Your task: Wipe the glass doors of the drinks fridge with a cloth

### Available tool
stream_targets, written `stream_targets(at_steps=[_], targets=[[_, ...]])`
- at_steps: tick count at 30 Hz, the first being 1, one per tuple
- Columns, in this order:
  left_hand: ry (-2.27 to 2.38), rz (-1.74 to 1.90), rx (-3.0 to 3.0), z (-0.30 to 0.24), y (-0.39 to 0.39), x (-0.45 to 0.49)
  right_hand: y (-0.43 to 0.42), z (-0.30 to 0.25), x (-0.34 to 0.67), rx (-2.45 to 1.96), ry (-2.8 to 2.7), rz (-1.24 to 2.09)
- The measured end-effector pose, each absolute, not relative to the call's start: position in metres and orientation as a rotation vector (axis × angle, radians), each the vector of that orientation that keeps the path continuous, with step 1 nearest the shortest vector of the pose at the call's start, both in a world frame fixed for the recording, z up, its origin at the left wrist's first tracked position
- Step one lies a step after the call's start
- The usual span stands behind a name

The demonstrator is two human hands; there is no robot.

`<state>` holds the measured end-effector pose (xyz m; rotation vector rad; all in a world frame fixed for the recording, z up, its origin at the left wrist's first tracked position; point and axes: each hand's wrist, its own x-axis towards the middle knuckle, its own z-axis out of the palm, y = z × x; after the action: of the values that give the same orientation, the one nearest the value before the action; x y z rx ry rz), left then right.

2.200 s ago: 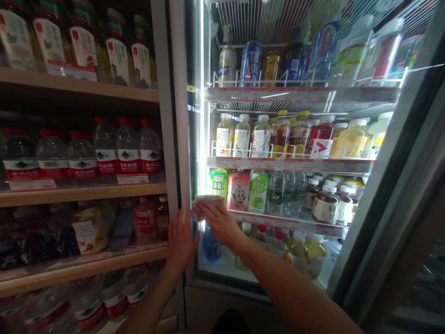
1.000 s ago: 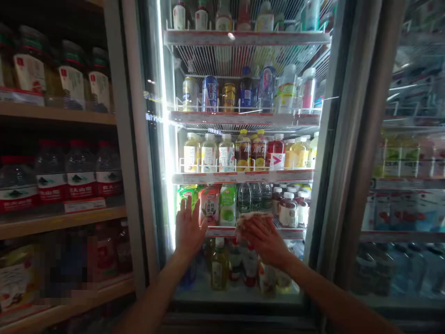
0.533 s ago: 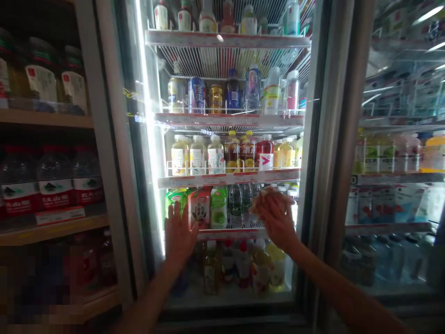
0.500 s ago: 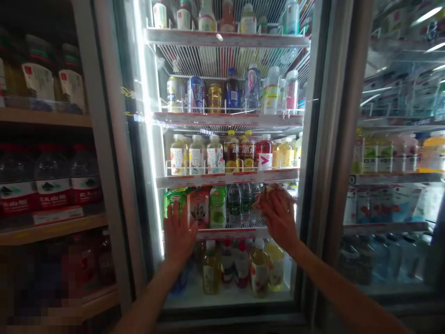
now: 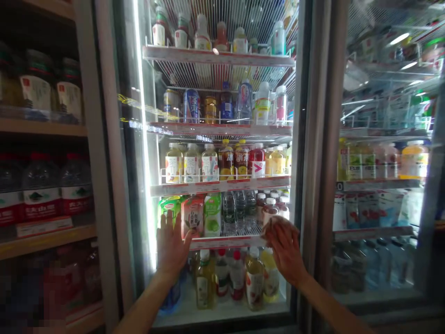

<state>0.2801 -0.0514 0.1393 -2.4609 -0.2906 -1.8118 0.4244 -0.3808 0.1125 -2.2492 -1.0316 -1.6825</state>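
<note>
My right hand [image 5: 288, 253] presses a crumpled pale cloth [image 5: 276, 224] to the glass door of a lit drinks cooler, low on its right side. The fingers lie bent over the cloth. Palm forward, my left hand [image 5: 171, 248] rests with its fingers spread at the lower left of the same door. Behind the glass near it stand a red tea carton [image 5: 193, 217] and a green carton [image 5: 212, 215]. Small dark bottles with white caps [image 5: 270, 208] show just above the cloth.
Metal door frames [image 5: 317, 162] border the glass on both sides. To the right, another glass-fronted cooler holds drinks such as orange bottles [image 5: 413, 160]. At the left, red-capped water bottles [image 5: 39, 185] stand on a wooden-edged shelf [image 5: 52, 239].
My right hand has moved the cloth downward over the glass, uncovering the dark bottles behind. My left hand stays spread on the door. The view has tilted and shifted slightly.
</note>
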Motion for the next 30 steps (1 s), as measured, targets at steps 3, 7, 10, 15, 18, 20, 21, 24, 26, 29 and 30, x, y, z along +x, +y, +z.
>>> stream_targets(at_steps=[3,7,10,15,18,20,21,24,26,29,30], targets=[[-0.303,-1.800,-2.469,0.139,-0.050,0.280,-0.389,0.115,0.434,-2.209,-0.949,-1.709],[-0.311,-1.800,-2.486,0.137,-0.049,0.280,-0.378,0.135,0.439,-2.027,-0.514,-1.770],[-0.275,-1.805,-2.469,0.139,-0.049,0.278,-0.368,0.122,0.428,-2.103,-0.720,-1.737],[-0.278,-1.841,-2.447,0.165,-0.051,0.277,-0.355,0.157,0.431,-2.029,-0.741,-1.715],[-0.306,-1.871,-2.454,0.190,-0.053,0.281,-0.333,0.205,0.434,-1.891,-0.476,-1.749],[-0.344,-1.852,-2.474,0.205,-0.052,0.284,-0.320,0.222,0.429,-1.957,-0.782,-1.753],[-0.362,-1.832,-2.483,0.211,-0.050,0.284,-0.317,0.225,0.427,-1.999,-1.007,-1.737],[-0.426,-1.798,-2.492,0.226,-0.043,0.281,-0.322,0.233,0.429,-2.004,-1.134,-1.752],[-0.485,-1.800,-2.493,0.233,-0.038,0.278,-0.328,0.242,0.436,-1.901,-0.727,-1.813],[-0.536,-1.822,-2.479,0.241,-0.034,0.278,-0.325,0.247,0.436,-1.823,-0.504,-1.826],[-0.546,-1.829,-2.470,0.242,-0.034,0.279,-0.321,0.245,0.433,-1.866,-0.655,-1.827]])
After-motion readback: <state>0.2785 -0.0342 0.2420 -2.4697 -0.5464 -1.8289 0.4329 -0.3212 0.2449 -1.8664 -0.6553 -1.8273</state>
